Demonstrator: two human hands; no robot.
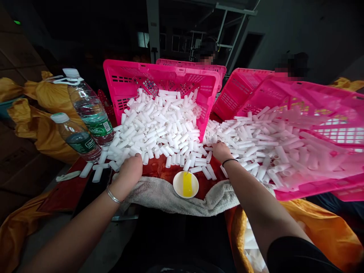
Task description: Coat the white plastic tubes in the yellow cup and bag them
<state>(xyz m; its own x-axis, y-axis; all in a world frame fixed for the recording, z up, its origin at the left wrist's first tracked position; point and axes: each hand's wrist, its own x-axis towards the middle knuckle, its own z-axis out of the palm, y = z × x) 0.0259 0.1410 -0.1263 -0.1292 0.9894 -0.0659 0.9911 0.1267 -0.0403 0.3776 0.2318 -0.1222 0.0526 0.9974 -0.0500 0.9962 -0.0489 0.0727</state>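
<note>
White plastic tubes [159,125], short and hollow, lie in a big heap that spills from a tipped pink basket [209,98] onto a red table [156,168]. At the heap's near left edge is my left hand [131,170], its fingers curled closed; whatever they hold is hidden. My right hand [222,152] reaches to the tubes right of the basket, fingers bent in among them, and I cannot make out what is between them. Between my hands, near the table's front edge, sits a small white dish [176,185] with a yellow strip [187,185] in it.
Two water bottles [95,113] stand at the left beside a dark flat object [92,193]. A grey towel [170,195] lines the front edge. More pink baskets [241,91] with tubes stand at right. Orange sacks [318,220] flank the table. Two people are beyond.
</note>
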